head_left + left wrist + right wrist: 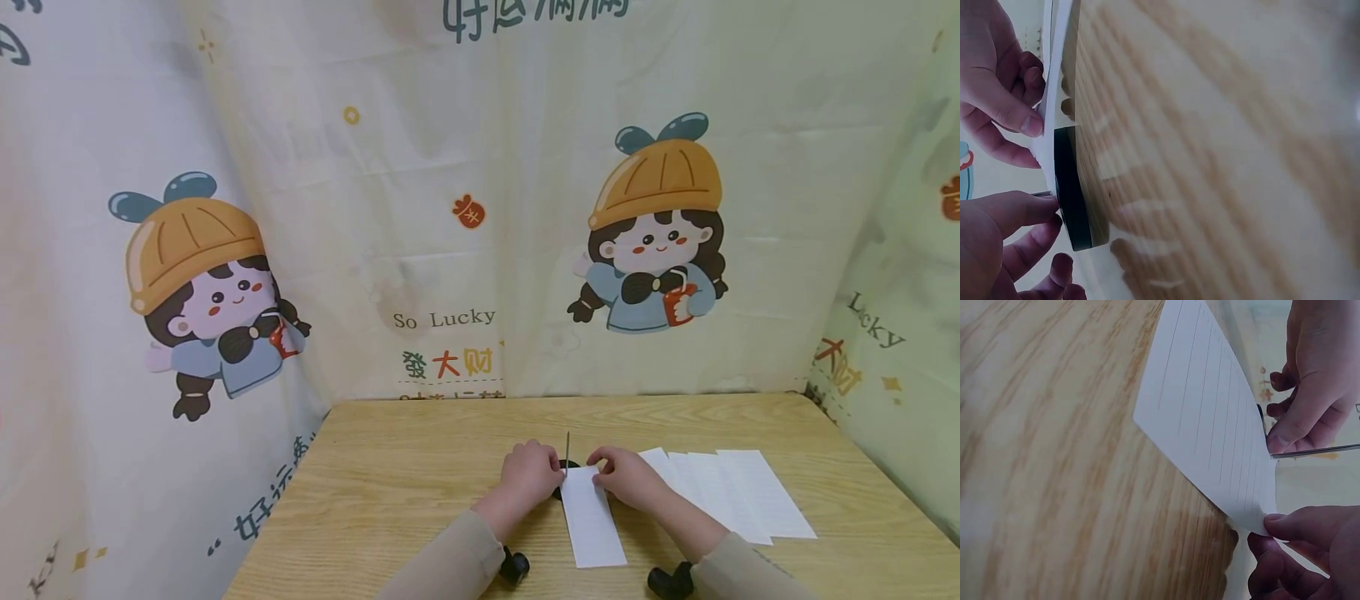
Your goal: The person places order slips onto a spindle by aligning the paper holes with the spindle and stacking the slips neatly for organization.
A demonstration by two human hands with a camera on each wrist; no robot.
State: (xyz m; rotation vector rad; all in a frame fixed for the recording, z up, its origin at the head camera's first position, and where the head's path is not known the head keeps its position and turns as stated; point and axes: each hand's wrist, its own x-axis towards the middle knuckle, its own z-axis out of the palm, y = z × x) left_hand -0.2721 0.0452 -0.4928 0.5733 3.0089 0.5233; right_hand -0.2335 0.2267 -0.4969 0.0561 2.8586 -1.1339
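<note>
Beside right hand point(628, 478), overlapping sheets point(738, 492), partly hidden

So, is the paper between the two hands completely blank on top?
No, the right wrist view shows several thin parallel lines across the top of the paper.

Right hand point(1330, 531) pinches a lined sheet point(1210, 419); left hand point(1315, 394) holds its edge beside a thin rod point(1319, 451)

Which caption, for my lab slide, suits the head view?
Left hand and right hand pinch a white paper slip beside an upright rod.
</note>
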